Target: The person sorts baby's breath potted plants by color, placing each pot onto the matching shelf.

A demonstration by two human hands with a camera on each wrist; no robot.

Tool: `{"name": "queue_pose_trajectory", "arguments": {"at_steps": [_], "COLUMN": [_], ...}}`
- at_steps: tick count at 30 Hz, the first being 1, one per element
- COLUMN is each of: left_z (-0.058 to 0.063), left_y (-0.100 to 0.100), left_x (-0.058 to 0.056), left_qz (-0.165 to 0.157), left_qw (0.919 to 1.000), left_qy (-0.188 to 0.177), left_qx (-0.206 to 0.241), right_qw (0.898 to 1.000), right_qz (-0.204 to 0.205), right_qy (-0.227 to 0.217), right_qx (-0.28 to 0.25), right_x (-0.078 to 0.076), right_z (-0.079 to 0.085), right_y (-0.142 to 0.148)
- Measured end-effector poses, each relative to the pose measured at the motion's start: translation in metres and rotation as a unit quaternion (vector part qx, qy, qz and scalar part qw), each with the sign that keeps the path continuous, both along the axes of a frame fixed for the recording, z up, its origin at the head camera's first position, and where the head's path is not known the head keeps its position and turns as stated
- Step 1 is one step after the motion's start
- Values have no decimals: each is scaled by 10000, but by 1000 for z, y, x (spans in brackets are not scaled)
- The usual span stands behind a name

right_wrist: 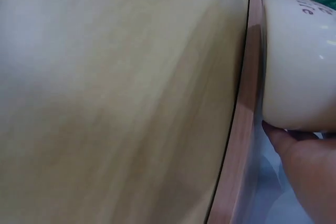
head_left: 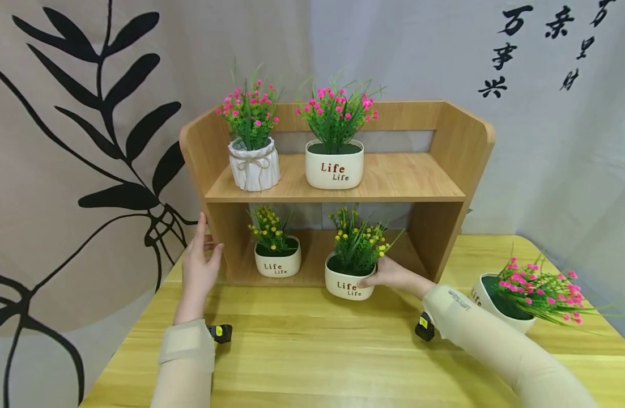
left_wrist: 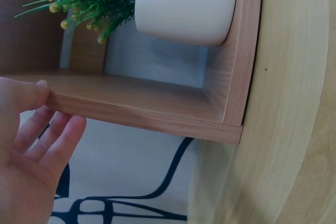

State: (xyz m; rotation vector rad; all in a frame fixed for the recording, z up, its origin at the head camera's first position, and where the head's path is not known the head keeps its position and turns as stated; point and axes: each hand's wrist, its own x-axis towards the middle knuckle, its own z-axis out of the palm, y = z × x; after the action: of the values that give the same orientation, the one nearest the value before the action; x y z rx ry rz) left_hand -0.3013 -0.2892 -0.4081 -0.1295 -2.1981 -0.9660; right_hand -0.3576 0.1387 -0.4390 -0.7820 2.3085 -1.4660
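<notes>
My right hand (head_left: 394, 276) grips the right side of a white oval flowerpot (head_left: 345, 283) with yellow flowers, its thumb on the front near the "Life" lettering. This pot is at the front edge of the lower level of a wooden shelf (head_left: 343, 198). In the right wrist view the white pot (right_wrist: 299, 66) is close over the shelf's front edge, with the fingers partly hidden beneath it. My left hand (head_left: 200, 269) holds the shelf's left side panel, thumb on the front edge and fingers (left_wrist: 63, 137) along the outer face. A similar yellow-flowered pot (head_left: 278, 265) stands on the lower level's left.
On the upper level stand a white ribbed pot (head_left: 254, 170) tied with twine and a white oval pot (head_left: 335, 173), both with pink flowers. Another pink-flowered pot (head_left: 501, 309) sits on the wooden table (head_left: 312, 351) at right, behind my right forearm. A printed curtain (head_left: 394, 51) hangs behind.
</notes>
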Motion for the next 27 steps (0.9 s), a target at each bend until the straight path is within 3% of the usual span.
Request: {"name": "queue_pose_trajectory", "arguments": {"at_steps": [7, 14, 22, 27], "left_z": [1, 0, 0, 0], "left_y": [0, 0, 0, -1], "left_x": [0, 2, 1, 0], "left_qz": [-52, -69, -74, -90], "left_qw": [10000, 9998, 9998, 9998], "left_qy": [73, 154, 172, 146], "left_qx": [-39, -81, -76, -58], "right_qw": [9998, 9987, 9945, 9898], "right_qz": [54, 53, 273, 108], "right_qy": [6, -303, -487, -687], "right_qx": [169, 396, 891, 1244], "right_x": [-10, -15, -33, -36], "right_z": [1, 10, 13, 16], "right_y": [-5, -5, 3, 7]}}
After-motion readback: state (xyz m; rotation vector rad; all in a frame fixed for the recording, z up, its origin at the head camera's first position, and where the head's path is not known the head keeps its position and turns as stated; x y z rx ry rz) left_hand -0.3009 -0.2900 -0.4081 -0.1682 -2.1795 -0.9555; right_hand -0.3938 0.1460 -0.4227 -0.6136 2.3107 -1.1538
